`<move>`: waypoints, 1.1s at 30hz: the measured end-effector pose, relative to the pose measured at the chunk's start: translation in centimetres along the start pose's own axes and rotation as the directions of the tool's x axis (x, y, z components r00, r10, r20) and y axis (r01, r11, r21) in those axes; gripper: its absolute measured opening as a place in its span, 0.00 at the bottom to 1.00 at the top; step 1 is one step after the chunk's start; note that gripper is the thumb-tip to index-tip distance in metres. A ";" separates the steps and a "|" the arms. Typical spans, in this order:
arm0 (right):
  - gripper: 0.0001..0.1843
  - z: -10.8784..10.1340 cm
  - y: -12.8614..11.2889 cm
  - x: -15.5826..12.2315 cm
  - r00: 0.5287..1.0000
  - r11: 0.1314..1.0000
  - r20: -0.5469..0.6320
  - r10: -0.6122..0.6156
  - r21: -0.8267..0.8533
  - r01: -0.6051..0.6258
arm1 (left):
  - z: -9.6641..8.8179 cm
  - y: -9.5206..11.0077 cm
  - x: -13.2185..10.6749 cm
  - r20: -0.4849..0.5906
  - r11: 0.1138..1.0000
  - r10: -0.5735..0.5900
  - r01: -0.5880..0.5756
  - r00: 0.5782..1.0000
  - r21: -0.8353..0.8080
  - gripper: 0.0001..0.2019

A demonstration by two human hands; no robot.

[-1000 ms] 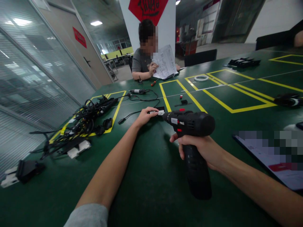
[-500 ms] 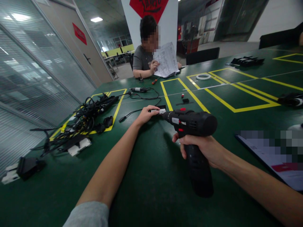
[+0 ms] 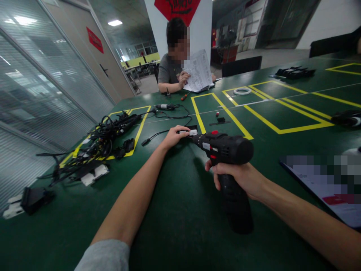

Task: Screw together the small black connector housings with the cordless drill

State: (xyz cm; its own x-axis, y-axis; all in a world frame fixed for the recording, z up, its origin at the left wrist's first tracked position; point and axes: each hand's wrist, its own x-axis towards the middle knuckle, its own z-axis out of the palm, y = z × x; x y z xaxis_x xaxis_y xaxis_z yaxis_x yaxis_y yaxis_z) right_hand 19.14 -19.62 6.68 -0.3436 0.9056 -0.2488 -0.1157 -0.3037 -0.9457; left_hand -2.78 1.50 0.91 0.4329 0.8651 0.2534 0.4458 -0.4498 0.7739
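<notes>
My right hand (image 3: 229, 175) is wrapped round the grip of a black cordless drill (image 3: 225, 148) with red details. The drill points left and away from me, its tip close to a small black-and-white part (image 3: 193, 132) on the green table. My left hand (image 3: 175, 137) presses that part with fingers closed on its left end. Whether the drill's bit touches the part I cannot tell. A black cable with a connector (image 3: 146, 142) lies just left of my left hand.
A tangle of black cables (image 3: 107, 139) and black-and-white pieces (image 3: 96, 175) lie on the left. A clipboard with paper (image 3: 313, 184) is at the right. Across the table (image 3: 180, 226) a person (image 3: 172, 71) holds printed sheets (image 3: 199, 71). A white ring (image 3: 241, 91) and an orange screwdriver (image 3: 184, 96) lie further back.
The drill's rear body has swung slightly left and down in my right hand. My left hand and the small part stay in place.
</notes>
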 end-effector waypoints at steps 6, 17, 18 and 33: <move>0.10 0.0 0.0 0.0 1.000 1.000 -0.019 0.005 -0.026 -0.005 | 0.0 0.0 0.0 -0.007 1.000 -0.020 0.020 1.000 -0.003 0.14; 0.07 0.4 -0.2 0.1 0.999 0.993 -0.044 0.002 -0.118 -0.007 | -0.1 -0.3 0.3 -0.008 1.000 -0.007 0.007 1.000 -0.025 0.15; 0.07 0.5 -0.3 0.0 0.999 0.993 -0.042 -0.002 -0.116 -0.003 | -0.1 -0.3 0.3 -0.009 1.000 -0.006 0.006 1.000 -0.022 0.15; 0.04 0.8 -0.5 0.3 0.999 0.992 -0.025 -0.027 -0.128 0.023 | -0.2 -0.6 0.4 -0.016 0.999 -0.043 0.042 0.999 -0.031 0.15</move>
State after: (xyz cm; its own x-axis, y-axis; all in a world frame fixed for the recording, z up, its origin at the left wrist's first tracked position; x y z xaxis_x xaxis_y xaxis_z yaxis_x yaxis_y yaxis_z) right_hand 18.35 -19.38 7.25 -0.3166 0.9206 -0.2286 -0.0037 -0.2422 -0.9702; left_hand -3.05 2.14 0.70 0.4005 0.8871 0.2295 0.4394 -0.4057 0.8015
